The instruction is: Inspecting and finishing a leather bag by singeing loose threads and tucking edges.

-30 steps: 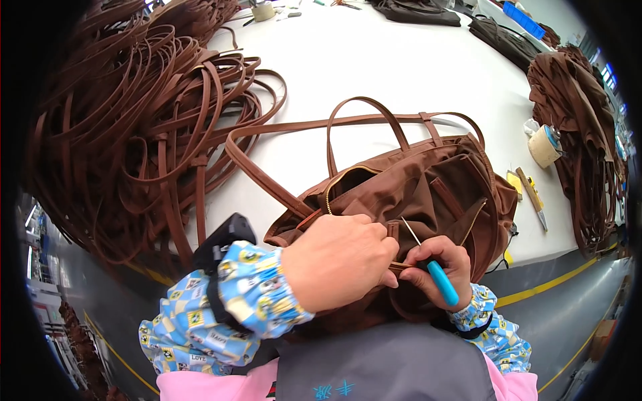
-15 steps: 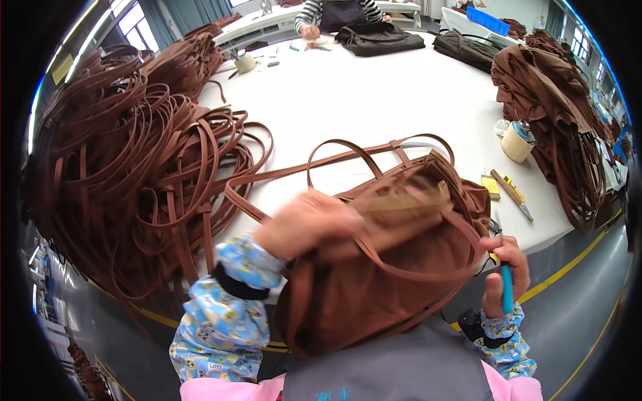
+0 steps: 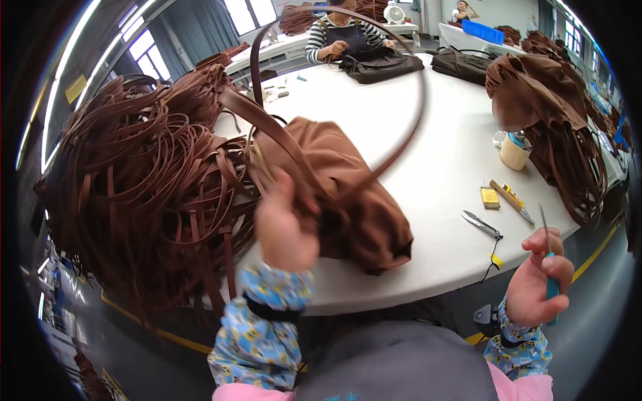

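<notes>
Over the white table (image 3: 441, 127), brown bag (image 3: 376, 224), interior hidden.

a: state the finish of the bag (image 3: 364, 207) near the front edge of the tabletop (image 3: 435, 134).
b: brown cloth, matt, creased. strap (image 3: 277, 134): smooth, leather-like, faint sheen.
a: state the materials of the pointed tool (image 3: 552, 287) by the front right corner.
b: handle (image 3: 552, 289): teal plastic, smooth. shaft (image 3: 544, 224): bare metal.
a: state the remaining surfaces.
b: tabletop: white, smooth, matt. snips (image 3: 480, 224) near the front edge: metal blades. strap pile (image 3: 160, 174) along the left edge: brown, smooth, leather-like.
</notes>
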Available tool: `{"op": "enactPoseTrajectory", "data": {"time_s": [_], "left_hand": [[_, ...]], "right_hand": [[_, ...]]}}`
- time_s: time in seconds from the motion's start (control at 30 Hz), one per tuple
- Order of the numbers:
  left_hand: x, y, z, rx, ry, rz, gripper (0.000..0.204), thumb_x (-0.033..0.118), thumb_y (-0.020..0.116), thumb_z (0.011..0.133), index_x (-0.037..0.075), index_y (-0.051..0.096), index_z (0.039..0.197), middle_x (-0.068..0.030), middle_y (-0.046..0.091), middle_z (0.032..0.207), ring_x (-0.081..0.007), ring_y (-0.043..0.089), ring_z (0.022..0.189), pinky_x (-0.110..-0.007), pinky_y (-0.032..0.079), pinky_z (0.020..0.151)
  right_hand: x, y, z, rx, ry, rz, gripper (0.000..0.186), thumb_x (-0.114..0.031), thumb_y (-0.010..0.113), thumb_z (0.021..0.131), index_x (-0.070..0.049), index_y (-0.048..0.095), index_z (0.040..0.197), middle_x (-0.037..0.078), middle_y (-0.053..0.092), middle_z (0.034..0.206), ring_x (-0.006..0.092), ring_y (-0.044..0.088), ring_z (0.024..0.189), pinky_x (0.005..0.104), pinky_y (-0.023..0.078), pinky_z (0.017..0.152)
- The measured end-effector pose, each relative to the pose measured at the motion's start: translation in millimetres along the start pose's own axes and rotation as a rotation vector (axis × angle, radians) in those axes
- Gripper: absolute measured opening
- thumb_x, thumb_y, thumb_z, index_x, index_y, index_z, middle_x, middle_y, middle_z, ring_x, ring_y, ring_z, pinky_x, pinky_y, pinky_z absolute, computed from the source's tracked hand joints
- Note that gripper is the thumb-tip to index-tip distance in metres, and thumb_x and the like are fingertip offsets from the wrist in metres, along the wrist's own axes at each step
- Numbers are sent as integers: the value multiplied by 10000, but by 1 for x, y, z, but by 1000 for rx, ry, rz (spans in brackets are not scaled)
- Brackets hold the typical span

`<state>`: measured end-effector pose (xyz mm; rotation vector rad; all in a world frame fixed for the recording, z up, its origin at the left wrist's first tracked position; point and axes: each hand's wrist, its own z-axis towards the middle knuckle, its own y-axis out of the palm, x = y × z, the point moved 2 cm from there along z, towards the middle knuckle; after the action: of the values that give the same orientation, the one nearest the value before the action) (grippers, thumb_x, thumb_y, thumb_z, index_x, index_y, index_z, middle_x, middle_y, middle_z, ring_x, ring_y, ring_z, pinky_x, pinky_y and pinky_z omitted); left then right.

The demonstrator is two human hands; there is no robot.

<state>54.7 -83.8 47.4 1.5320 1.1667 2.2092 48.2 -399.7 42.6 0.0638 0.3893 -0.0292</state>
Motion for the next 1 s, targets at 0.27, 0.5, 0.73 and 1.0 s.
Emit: {"op": "enactPoseTrajectory", "data": {"time_s": [0.27, 0.5, 0.73, 1.0], "left_hand": [[-30, 12, -76, -70, -422, 129, 219, 186, 538, 888, 17, 533, 1028, -64, 624, 886, -128, 590, 629, -196, 447, 502], [-31, 7, -63, -79, -598, 149, 174, 139, 554, 871, 26, 566, 1003, -69, 636, 885, -128, 614, 653, -186, 458, 509], [-19, 10, -49, -311, -326, 724, 156, 159, 611, 845, 14, 630, 899, 13, 585, 709, -39, 508, 617, -180, 414, 531], [-30, 5, -35, -135, -638, 254, 118, 158, 613, 837, 43, 599, 862, 0, 605, 715, -41, 550, 559, -162, 423, 414]], "right_hand": [[5, 61, 16, -429, -34, 375, 395, -391, 509, 877, -25, 644, 814, 118, 622, 767, 254, 551, 644, 307, 473, 581], [35, 84, 3, -538, 72, 416, 224, -160, 598, 727, 0, 593, 883, 103, 611, 718, 280, 578, 655, 350, 503, 635], [41, 87, 7, -532, 132, 417, 205, -84, 640, 669, -30, 569, 854, 72, 627, 700, 259, 576, 658, 334, 507, 644], [43, 91, 11, -534, 154, 449, 211, -88, 653, 663, -35, 572, 851, 73, 627, 722, 256, 561, 678, 325, 499, 619]]}}
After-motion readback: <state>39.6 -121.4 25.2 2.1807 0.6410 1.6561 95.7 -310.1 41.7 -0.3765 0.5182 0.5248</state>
